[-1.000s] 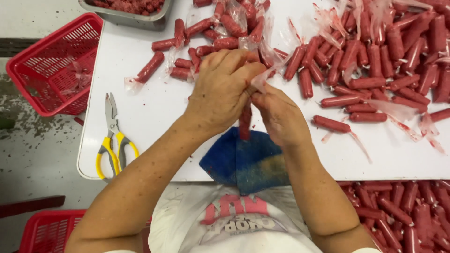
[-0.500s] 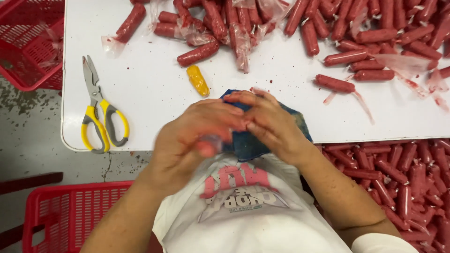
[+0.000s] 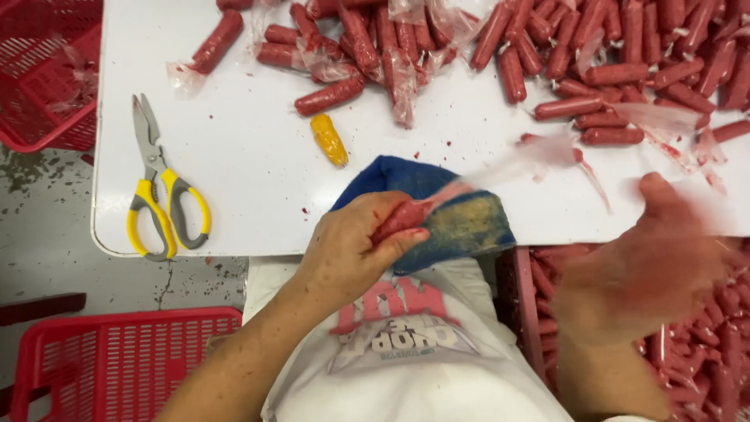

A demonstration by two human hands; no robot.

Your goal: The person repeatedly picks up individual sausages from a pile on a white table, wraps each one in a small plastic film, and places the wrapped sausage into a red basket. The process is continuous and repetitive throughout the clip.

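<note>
My left hand (image 3: 353,252) grips a red sausage (image 3: 406,216) over a blue cloth (image 3: 437,211) at the white table's near edge. A clear plastic casing (image 3: 531,160) trails from the sausage toward the right, blurred. My right hand (image 3: 648,270) is out to the right, blurred with motion, above a crate of peeled sausages (image 3: 711,344); whether its fingers pinch the casing's end is unclear. A pile of wrapped red sausages (image 3: 562,55) covers the far side of the table.
Yellow-handled scissors (image 3: 160,195) lie on the white table (image 3: 250,156) at the left. A small yellow piece (image 3: 329,139) lies near the middle. Red baskets stand at the upper left (image 3: 39,78) and lower left (image 3: 117,359) above the grey floor.
My hands have parted: the right one has swung out to the right, stretching the casing off the sausage, while the left stays over the cloth holding the sausage. The view has shifted slightly.
</note>
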